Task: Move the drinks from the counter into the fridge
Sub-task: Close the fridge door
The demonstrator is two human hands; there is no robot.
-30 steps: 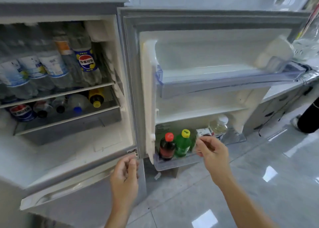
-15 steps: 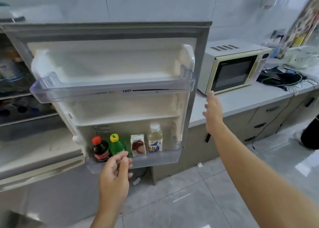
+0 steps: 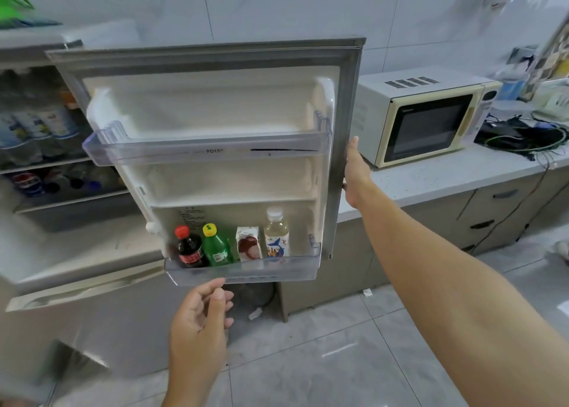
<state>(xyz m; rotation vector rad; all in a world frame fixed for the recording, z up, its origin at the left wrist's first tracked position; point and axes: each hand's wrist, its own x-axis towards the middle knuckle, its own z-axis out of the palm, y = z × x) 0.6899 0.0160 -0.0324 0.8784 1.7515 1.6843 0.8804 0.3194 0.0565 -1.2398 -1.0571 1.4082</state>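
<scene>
The open fridge door (image 3: 345, 123) stands across the middle, barring any straight path from the desk (image 3: 446, 175) at 3 o'clock to the fridge shelves (image 3: 61, 163) at 9 o'clock. Its bottom bin (image 3: 246, 269) is filled along its 9 o'clock side by four drinks (image 3: 234, 246) side by side, with free room toward 3 o'clock. The upper bin (image 3: 212, 152) lies bare. The fridge shelves are crowded with bottles.
</scene>
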